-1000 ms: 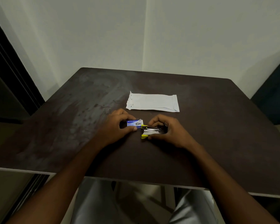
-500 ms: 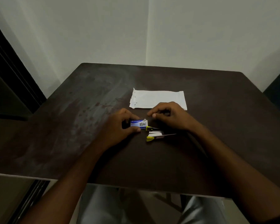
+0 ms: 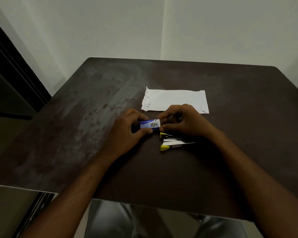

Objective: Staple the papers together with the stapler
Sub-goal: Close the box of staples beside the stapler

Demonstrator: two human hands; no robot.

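Dark wood table (image 3: 76, 134) w/ papers (image 3: 175, 98), pale walls (image 3: 110, 28)

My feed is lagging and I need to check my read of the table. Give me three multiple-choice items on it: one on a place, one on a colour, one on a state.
1. Where do the papers lie?
A. Beyond both hands, flat on the table
B. Under the stapler
C. In the left hand

2. What colour are the stapler's end tips?
A. Red
B. Yellow
C. Green

3. What state is the stapler in?
A. Closed and clamped on the papers
B. Lifted in the right hand
C. Lying on the table with its arms spread open

Answers:
1 A: the white sheets rest past the fingers, apart from the stapler.
2 B: both tips facing the left side show yellow.
3 C: its arms fan apart on the table while the left hand grips the small blue staple box and the right hand fingers pinch at the box's end.
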